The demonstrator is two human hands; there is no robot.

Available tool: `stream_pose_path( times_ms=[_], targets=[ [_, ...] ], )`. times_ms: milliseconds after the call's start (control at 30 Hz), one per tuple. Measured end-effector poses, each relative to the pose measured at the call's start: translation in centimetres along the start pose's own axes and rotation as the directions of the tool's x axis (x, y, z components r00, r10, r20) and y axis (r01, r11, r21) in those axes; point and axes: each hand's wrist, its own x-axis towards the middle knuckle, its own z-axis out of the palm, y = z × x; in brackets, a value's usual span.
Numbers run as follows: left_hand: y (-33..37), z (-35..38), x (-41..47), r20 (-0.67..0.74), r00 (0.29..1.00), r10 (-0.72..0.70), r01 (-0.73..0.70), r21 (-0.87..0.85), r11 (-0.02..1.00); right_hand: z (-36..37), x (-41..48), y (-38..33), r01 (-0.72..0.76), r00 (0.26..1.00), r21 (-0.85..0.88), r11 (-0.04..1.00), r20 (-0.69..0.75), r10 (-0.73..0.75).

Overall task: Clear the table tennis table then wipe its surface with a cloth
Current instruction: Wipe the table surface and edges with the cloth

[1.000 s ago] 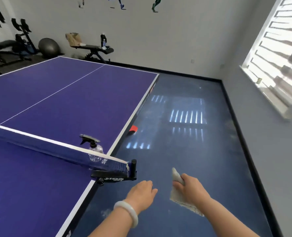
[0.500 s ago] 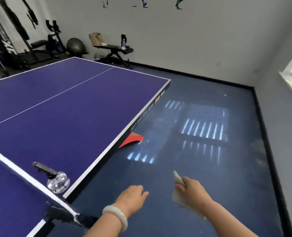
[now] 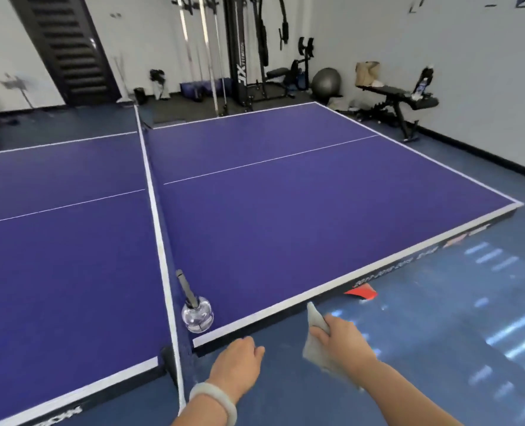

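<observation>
1. Spanning 9 to 2 o'clock lies the purple table [image 3: 285, 216].
2. Right hand [image 3: 344, 342], 5 o'clock, fingers grasping a cloth [image 3: 314, 352] off the table's edge.
3. Left hand [image 3: 239, 367], 6 o'clock, fingers loosely curled, empty.
4. Spray bottle [image 3: 197, 316] stands on the table at 7 o'clock beside the net [image 3: 156, 216].

Two bare forearms [image 3: 408, 395]. One bangle [image 3: 213, 401] on the wrist behind the left grip [image 3: 239, 361]: thick, smooth, rounded band, pale milky white with a faint green tint.

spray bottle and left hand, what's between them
Only the white edge of the table lies between the spray bottle and the left hand; the head view shows it.
</observation>
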Motion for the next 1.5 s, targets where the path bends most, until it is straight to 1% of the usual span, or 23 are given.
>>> stream_pose_path(
  times_ms=[67, 167, 267, 367, 467, 533, 567, 633, 667, 733, 767, 833, 900, 967, 1067, 1133, 1200, 1267, 1300, 1367, 1433, 1467, 1500],
  targets=[
    [-0.6, -0.5, 1.7, -0.066, 0.997, -0.048, 0.046, -0.026, 0.999, 0.0, 3.0, -1.7, 0.048, 0.998, -0.04, 0.998, 0.034, -0.046],
    [-1.6, -1.0, 3.7, -0.154, 0.98, -0.126, 0.121, -0.037, 0.992, 0.0, 7.1, -4.2, 0.099, 0.992, -0.053, 0.994, 0.086, -0.095],
    [-2.7, -1.0, 4.0, -0.188, 0.952, -0.242, 0.237, -0.047, 0.97, 0.6, 9.9, -6.4, 0.142, 0.978, -0.036, 0.989, 0.157, -0.135],
    [-3.8, -0.6, 4.2, -0.218, 0.915, -0.341, 0.327, -0.099, 0.94, 1.4, 12.2, -8.6, 0.193, 0.959, -0.023, 0.981, 0.214, -0.183],
    [-4.1, -0.6, 4.6, -0.3, 0.829, -0.472, 0.435, -0.185, 0.881, 1.8, 14.5, -10.8, 0.266, 0.935, -0.094, 0.959, 0.269, -0.233],
    [-3.9, -0.9, 5.0, -0.362, 0.739, -0.567, 0.506, -0.256, 0.824, 2.1, 15.7, -11.6, 0.298, 0.921, -0.099, 0.949, 0.291, -0.258],
    [-3.7, -1.2, 5.3, -0.389, 0.695, -0.605, 0.519, -0.311, 0.796, 2.2, 16.2, -11.9, 0.316, 0.913, -0.105, 0.943, 0.303, -0.272],
    [-3.7, -1.6, 6.2, -0.424, 0.626, -0.655, 0.491, -0.438, 0.753, 2.5, 17.2, -12.4, 0.346, 0.9, -0.119, 0.931, 0.324, -0.293],
    [-3.8, -1.8, 6.8, -0.421, 0.611, -0.671, 0.457, -0.504, 0.733, 2.6, 17.7, -12.6, 0.355, 0.894, -0.119, 0.927, 0.333, -0.3],
    [-4.0, -2.2, 7.8, -0.395, 0.602, -0.694, 0.35, -0.651, 0.674, 2.9, 18.6, -12.9, 0.377, 0.88, -0.123, 0.918, 0.356, -0.313],
    [-4.1, -2.3, 8.3, -0.372, 0.592, -0.715, 0.287, -0.732, 0.618, 3.1, 18.9, -13.1, 0.39, 0.873, -0.129, 0.912, 0.367, -0.321],
    [-4.1, -2.6, 9.1, -0.295, 0.562, -0.773, 0.178, -0.869, 0.461, 3.5, 19.3, -13.2, 0.416, 0.859, -0.145, 0.898, 0.386, -0.335],
    [-4.2, -2.5, 9.9, -0.244, 0.533, -0.81, 0.094, -0.935, 0.343, 3.9, 19.7, -13.2, 0.429, 0.853, -0.159, 0.889, 0.395, -0.341],
    [-4.5, -2.6, 10.6, -0.211, 0.51, -0.834, 0.024, -0.966, 0.259, 4.2, 20.1, -13.0, 0.428, 0.854, -0.162, 0.889, 0.394, -0.339],
    [-5.1, -3.2, 11.6, -0.156, 0.497, -0.853, -0.061, -0.988, 0.145, 4.4, 20.5, -12.5, 0.418, 0.858, -0.156, 0.895, 0.391, -0.332],
    [-5.2, -3.7, 11.9, -0.155, 0.503, -0.85, -0.054, -0.988, 0.148, 4.1, 20.6, -12.3, 0.403, 0.866, -0.154, 0.902, 0.384, -0.321],
    [-5.2, -3.8, 12.2, -0.173, 0.542, -0.823, 0.011, -0.977, 0.213, 3.5, 20.6, -12.1, 0.383, 0.877, -0.153, 0.911, 0.369, -0.307],
    [-4.9, -3.7, 12.3, -0.191, 0.584, -0.789, 0.107, -0.945, 0.308, 2.7, 20.5, -11.8, 0.368, 0.888, -0.156, 0.917, 0.35, -0.297],
    [-4.8, -3.6, 12.5, -0.212, 0.587, -0.781, 0.151, -0.919, 0.363, 2.2, 20.5, -11.7, 0.357, 0.895, -0.158, 0.921, 0.34, -0.289],
    [-4.2, -3.2, 12.8, -0.276, 0.567, -0.776, 0.259, -0.835, 0.486, 1.1, 20.3, -11.1, 0.321, 0.912, -0.156, 0.934, 0.317, -0.26],
    [-3.1, -3.1, 12.9, -0.348, 0.54, -0.766, 0.333, -0.747, 0.575, 0.0, 20.1, -10.3, 0.271, 0.932, -0.147, 0.951, 0.287, -0.221],
    [-2.6, -3.1, 12.9, -0.374, 0.561, -0.739, 0.336, -0.712, 0.616, -0.5, 20.0, -9.7, 0.244, 0.942, -0.141, 0.96, 0.268, -0.2],
    [-2.2, -2.9, 12.8, -0.386, 0.605, -0.696, 0.331, -0.673, 0.661, -1.0, 19.8, -9.1, 0.221, 0.95, -0.134, 0.966, 0.252, -0.183]
  ],
)
